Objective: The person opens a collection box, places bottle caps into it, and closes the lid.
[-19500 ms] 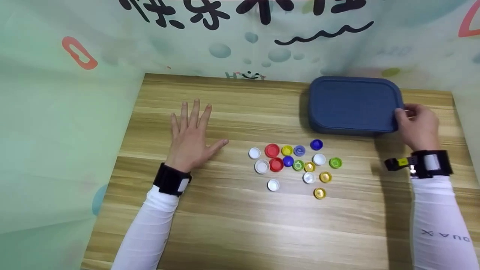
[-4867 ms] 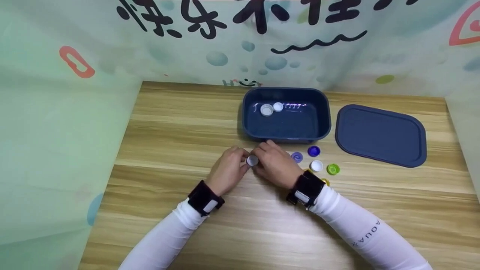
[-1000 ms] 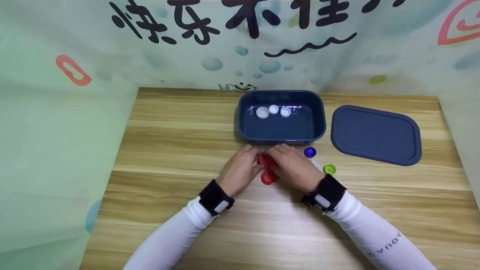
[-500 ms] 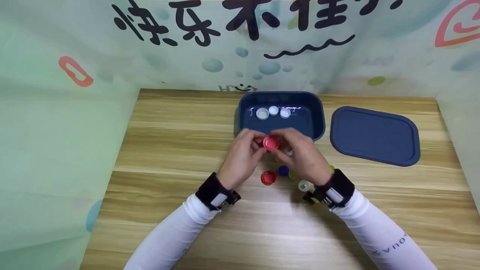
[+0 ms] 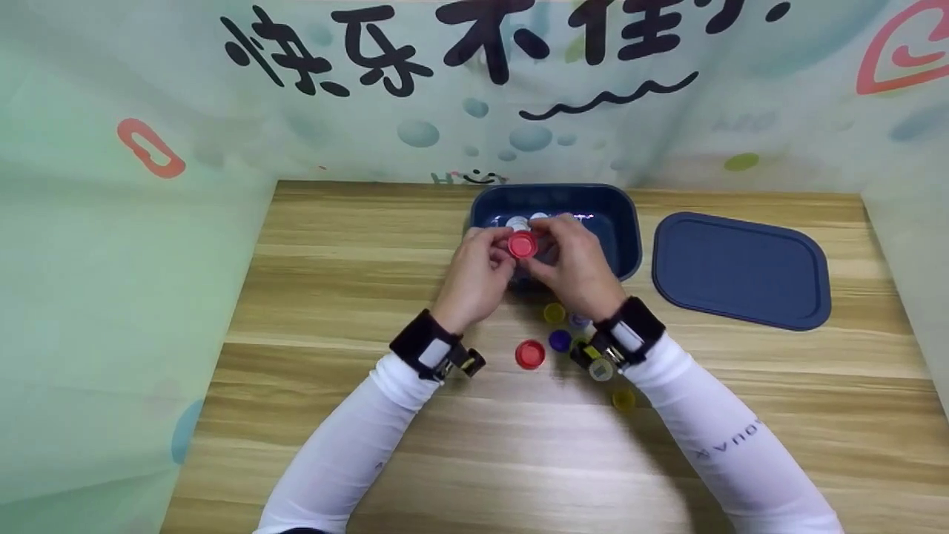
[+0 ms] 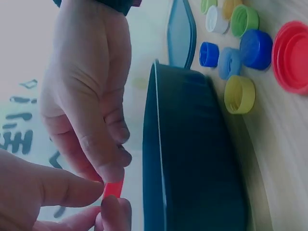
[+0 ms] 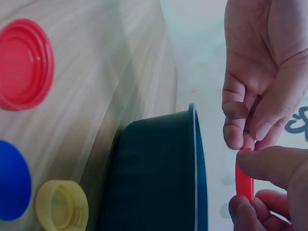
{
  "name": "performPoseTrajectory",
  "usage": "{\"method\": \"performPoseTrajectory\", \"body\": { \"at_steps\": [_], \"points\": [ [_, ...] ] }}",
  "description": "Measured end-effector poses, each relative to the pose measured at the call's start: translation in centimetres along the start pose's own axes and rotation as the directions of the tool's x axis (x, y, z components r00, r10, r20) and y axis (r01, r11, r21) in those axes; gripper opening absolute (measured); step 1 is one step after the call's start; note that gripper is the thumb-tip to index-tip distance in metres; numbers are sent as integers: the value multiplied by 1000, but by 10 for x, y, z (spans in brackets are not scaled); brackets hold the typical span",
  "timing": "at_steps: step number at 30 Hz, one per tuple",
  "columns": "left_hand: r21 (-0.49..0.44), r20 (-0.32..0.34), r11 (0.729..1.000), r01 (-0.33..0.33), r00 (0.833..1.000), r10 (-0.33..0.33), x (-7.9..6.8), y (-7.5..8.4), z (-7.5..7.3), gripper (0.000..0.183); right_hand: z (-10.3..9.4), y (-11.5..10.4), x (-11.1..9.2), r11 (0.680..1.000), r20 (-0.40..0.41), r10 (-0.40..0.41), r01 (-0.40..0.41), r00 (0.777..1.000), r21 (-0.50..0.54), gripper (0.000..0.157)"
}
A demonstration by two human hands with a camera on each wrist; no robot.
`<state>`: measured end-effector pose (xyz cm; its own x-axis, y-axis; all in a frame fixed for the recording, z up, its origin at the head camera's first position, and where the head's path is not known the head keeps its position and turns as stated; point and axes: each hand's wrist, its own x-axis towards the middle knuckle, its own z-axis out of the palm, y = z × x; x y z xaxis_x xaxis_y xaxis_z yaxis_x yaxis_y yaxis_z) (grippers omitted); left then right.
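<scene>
A red bottle cap [image 5: 523, 245] is held up over the near part of the dark blue box [image 5: 621, 241]. My left hand [image 5: 474, 285] pinches it from the left with thumb and fingers. From the other side my right hand [image 5: 582, 267] grips the same cap [image 7: 244, 180] between thumb and fingertips. In the left wrist view the cap [image 6: 113, 188] shows edge-on, above the level of the box rim. White caps [image 5: 517, 222] lie inside the box, partly hidden behind my hands.
The box's lid [image 5: 741, 271] lies flat to the right. Nearer me are another red cap [image 5: 530, 354], a blue cap [image 5: 560, 341], a yellow cap [image 5: 554, 313] and several more, some under my right wrist. A printed cloth [image 5: 415, 159] hangs behind the table.
The lid came off and the box moved left; three white caps went in. In the last second both hands lifted a red cap from the table and carried it forward over the box.
</scene>
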<state>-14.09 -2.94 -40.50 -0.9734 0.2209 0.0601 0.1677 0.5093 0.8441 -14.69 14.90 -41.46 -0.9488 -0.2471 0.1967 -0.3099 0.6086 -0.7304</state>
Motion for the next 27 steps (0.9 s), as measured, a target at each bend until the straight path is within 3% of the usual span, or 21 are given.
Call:
{"method": "performPoseTrajectory", "body": {
  "at_steps": [10,17,22,27],
  "points": [
    [-65,45,995,78,996,-75,16,-10,0,45,11,12,25,989,106,135,-140,985,44,43],
    [-51,53,994,100,994,-97,15,-11,-2,59,9,15,26,971,190,189,-212,963,109,49],
    [-116,21,991,59,998,-57,5,-6,-7,59,0,12,16,976,165,166,-186,972,116,45],
    [-102,-20,995,7,1000,-9,-8,-3,-12,58,-7,3,2,989,126,91,-104,988,103,43]
  ]
}}
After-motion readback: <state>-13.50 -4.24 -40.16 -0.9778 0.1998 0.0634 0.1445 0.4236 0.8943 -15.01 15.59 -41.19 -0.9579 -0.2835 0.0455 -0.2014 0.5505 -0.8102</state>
